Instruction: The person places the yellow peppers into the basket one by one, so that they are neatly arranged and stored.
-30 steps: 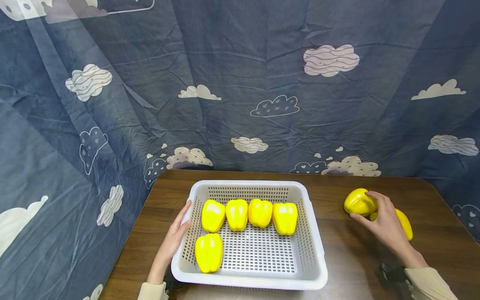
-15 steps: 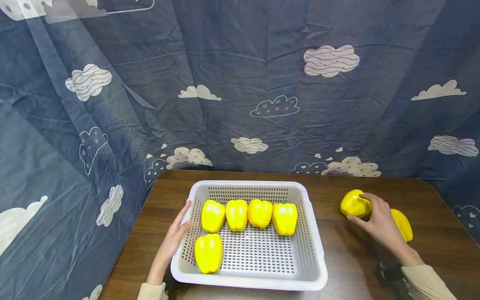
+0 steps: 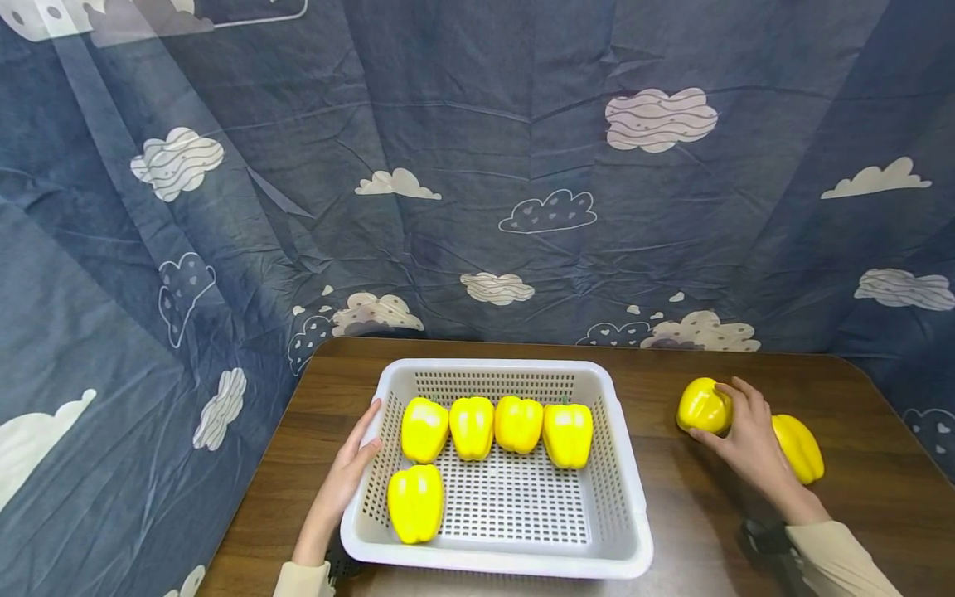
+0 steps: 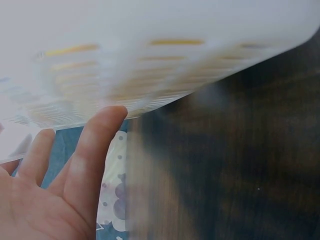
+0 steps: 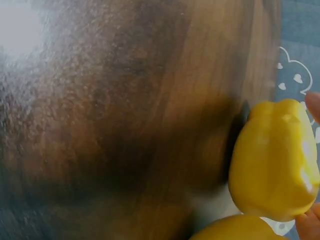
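Observation:
With thumb and fingertips, my right hand (image 3: pixel 755 438) pinches a glossy yellow bell pepper (image 3: pixel 701 406) on the right side of the table. The right wrist view shows this bell pepper (image 5: pixel 275 162) between two fingertips at its edge. Just behind the hand lies a second yellow bell pepper (image 3: pixel 800 448). A white perforated plastic basket (image 3: pixel 634 489) holds a row of several yellow bell peppers (image 3: pixel 472 428) at its far side and one more pepper (image 3: pixel 414 503) at its near left. Against the basket's left wall rests my left hand (image 3: pixel 345 477), its fingers extended.
The brown wooden table (image 3: pixel 671 489) carries the basket and the loose peppers. Behind it and to the left hangs a dark blue cloth (image 3: pixel 552 274) with printed clouds. Bare wood lies between the basket and the right hand.
My right hand has shifted slightly left with its bell pepper, drawing away from the second pepper, which now shows more fully. The left hand and the basket have stayed put.

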{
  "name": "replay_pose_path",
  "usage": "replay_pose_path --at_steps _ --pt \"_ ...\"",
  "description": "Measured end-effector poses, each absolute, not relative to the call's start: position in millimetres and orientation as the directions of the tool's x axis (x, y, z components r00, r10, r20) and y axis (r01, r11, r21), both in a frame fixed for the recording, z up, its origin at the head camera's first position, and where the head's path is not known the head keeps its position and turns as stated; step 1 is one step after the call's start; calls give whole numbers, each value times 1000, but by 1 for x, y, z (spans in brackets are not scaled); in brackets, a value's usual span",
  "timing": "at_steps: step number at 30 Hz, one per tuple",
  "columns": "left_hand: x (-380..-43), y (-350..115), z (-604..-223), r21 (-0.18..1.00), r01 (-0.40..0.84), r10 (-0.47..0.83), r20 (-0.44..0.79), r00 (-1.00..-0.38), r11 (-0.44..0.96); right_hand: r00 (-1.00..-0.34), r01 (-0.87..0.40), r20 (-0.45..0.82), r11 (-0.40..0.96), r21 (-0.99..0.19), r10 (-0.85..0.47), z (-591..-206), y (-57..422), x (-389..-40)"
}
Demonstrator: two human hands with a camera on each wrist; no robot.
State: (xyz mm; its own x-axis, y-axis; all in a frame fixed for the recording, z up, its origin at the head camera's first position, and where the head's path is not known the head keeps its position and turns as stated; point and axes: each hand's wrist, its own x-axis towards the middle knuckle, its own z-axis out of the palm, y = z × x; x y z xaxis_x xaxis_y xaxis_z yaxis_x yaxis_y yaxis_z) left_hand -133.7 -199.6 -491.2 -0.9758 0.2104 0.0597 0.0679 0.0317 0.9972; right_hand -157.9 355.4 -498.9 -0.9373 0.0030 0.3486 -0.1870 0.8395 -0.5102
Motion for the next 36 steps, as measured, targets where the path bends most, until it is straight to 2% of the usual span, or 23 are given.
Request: replay_pose_path --at_steps 6,17,23,30,36 --pt "-134 -200 -491 997 65 212 56 -976 36 -952 -156 305 849 -505 6 -502 355 -160" --pt "-134 -199 -490 999 42 207 37 -978 23 -923 -208 385 863 -461 -17 -506 357 -160" --pt "-134 -198 -490 999 37 208 32 -978 16 -919 -212 393 851 -480 -7 -503 358 -157" --pt "-135 -198 -491 999 48 212 42 -976 23 -928 -210 372 838 -503 -9 -489 350 -150" --pt "-134 -199 -490 999 44 206 37 -978 27 -906 -264 423 815 -517 -25 -470 335 -142"
